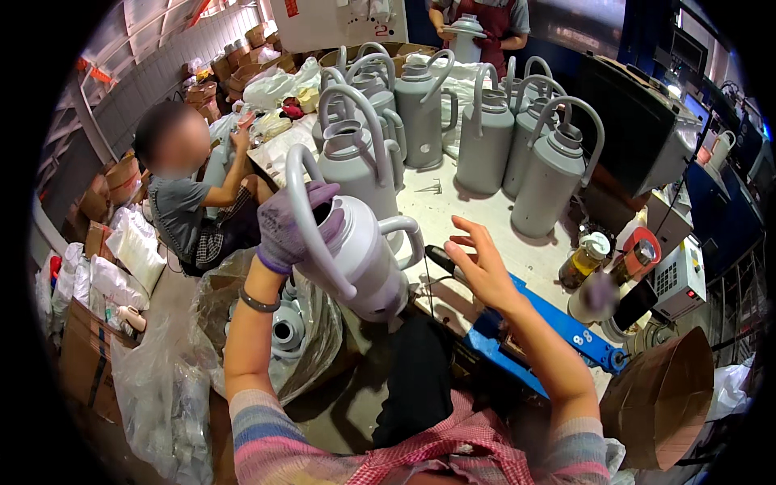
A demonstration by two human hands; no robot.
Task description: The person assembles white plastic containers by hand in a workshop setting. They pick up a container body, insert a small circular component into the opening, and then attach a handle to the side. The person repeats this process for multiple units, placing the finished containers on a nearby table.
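A grey plastic thermos jug body (368,263) leans at the table's near left edge, with a big loop handle over its open neck and a side handle on its right. My left hand (295,222), in a lilac-grey glove, is closed around the jug's neck beneath the loop. Bare and with its fingers apart, my right hand (485,267) hovers over the table's front edge. Close to its fingertips is a dark tool handle (443,260) with a thin cord; I cannot tell whether they touch. Directly behind the held jug stands another grey jug body (352,162).
More grey jug bodies (546,182) stand on the white table (453,214). A blue metal bar (558,319) runs along its front right, near jars (586,259). Below left, a plastic-lined box (323,323) holds grey parts. One person (182,202) sits left; another (493,40) stands behind.
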